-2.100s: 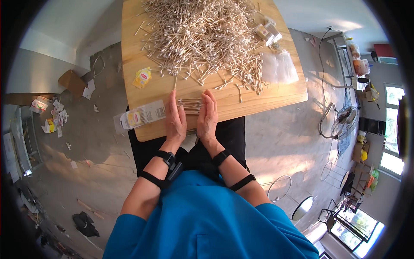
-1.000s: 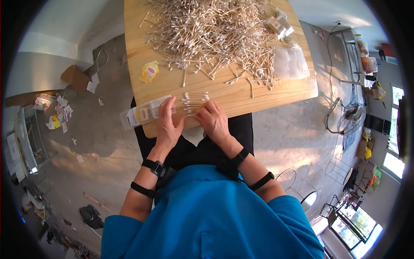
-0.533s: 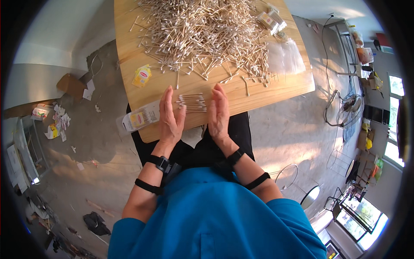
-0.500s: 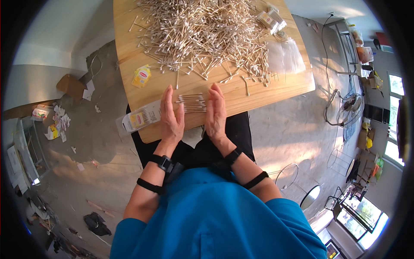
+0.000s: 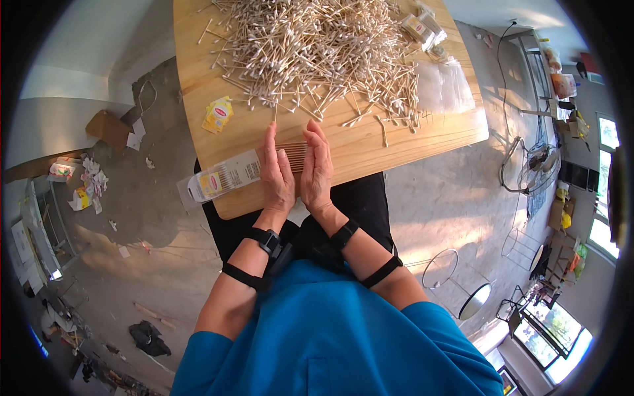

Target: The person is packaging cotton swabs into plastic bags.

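A neat row of cotton swabs (image 5: 294,156) lies side by side on the wooden table, near its front edge. My left hand (image 5: 277,177) stands on edge at the left ends of the row, fingers stretched out. Facing it, my right hand (image 5: 317,170) is at the right ends, its fingers straight too. The two palms flank the swabs and hide their tips. Just left of my left hand lies a clear plastic packet (image 5: 231,174) with a yellow label card and swabs inside. Beyond my fingers spreads a big loose heap of cotton swabs (image 5: 317,56).
Yellow label cards (image 5: 217,115) lie on the table (image 5: 198,145) at the left. Clear plastic bags (image 5: 446,89) and small filled packets (image 5: 421,30) are at the right. One stray swab (image 5: 383,131) lies before the heap. A fan (image 5: 538,158) stands on the floor at right.
My hands have come closer together, with the left moving right and the right moving left, up against the ends of the swab row. The row looks more even and is more covered.
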Demonstrator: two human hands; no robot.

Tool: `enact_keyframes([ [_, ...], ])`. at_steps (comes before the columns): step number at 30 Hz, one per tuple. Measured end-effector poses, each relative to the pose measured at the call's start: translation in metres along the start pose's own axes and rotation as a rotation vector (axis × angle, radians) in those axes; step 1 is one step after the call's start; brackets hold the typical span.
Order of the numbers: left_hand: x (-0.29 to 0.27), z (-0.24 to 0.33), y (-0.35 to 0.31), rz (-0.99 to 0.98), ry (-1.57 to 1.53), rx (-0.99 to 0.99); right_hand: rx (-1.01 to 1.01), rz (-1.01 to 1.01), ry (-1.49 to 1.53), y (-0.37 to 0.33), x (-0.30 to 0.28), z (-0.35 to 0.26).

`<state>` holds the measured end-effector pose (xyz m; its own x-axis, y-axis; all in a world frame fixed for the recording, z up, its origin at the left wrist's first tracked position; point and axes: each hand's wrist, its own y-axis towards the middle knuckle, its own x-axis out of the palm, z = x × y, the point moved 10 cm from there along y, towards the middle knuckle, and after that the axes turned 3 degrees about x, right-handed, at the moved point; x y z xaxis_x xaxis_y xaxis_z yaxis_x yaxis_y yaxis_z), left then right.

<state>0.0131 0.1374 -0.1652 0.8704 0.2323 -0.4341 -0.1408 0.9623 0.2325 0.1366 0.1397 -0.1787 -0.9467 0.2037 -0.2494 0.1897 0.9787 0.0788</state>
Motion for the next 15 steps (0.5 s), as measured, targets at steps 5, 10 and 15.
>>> enact_keyframes([
  [5, -0.006, -0.009, 0.001, 0.048, -0.122, -0.04, 0.075, 0.068, 0.294, 0.002, -0.006, 0.017],
  [10, -0.004, -0.012, 0.002, 0.055, -0.145, -0.051, 0.049, 0.076, 0.419, 0.001, 0.001, 0.018],
  [15, -0.003, -0.013, 0.0, 0.036, -0.116, -0.056, 0.051, 0.029, 0.329, 0.0, 0.009, 0.015],
])
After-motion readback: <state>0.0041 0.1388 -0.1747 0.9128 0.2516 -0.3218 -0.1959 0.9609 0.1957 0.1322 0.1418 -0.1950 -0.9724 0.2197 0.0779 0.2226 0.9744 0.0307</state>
